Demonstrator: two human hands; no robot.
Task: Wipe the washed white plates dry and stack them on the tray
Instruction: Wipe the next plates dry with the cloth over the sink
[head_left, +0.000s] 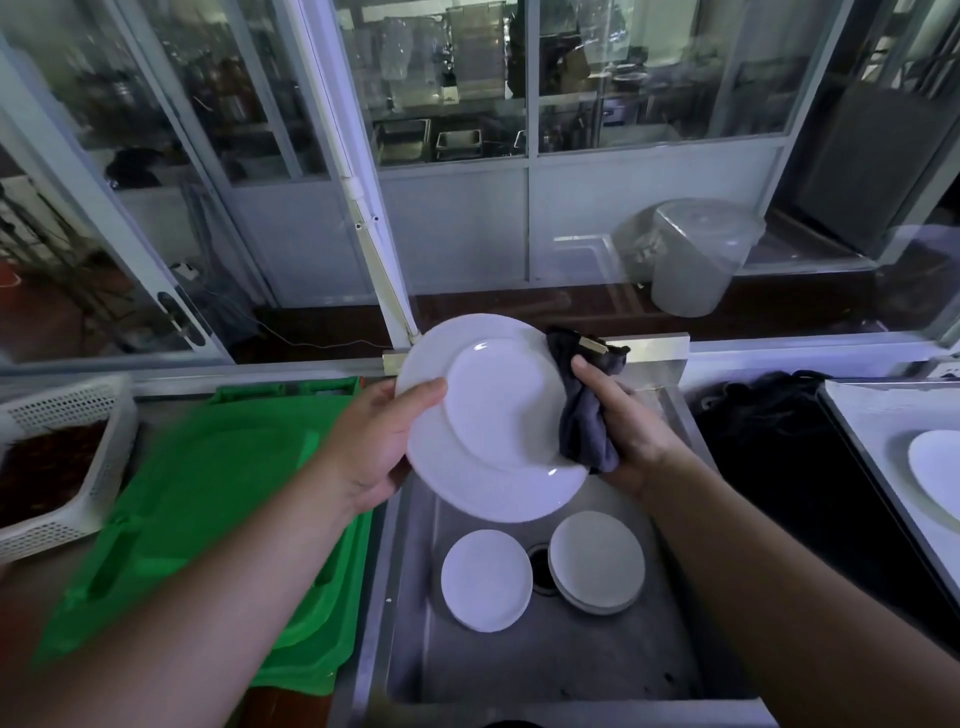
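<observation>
My left hand (376, 441) grips the left rim of a large white plate (493, 415), held tilted above the steel sink (519, 660). My right hand (623, 431) holds a dark grey cloth (584, 415) against the plate's right edge. Down in the sink lie a small white plate (485, 579) and a small stack of plates (597, 569), either side of the drain. A stack of green trays (208, 509) sits on the counter left of the sink.
A white perforated basket (62, 457) stands at the far left. Right of the sink lies a dark heap of cloth (769, 415), and beyond it a tray with a white plate (935, 467). Glass partitions rise behind the counter.
</observation>
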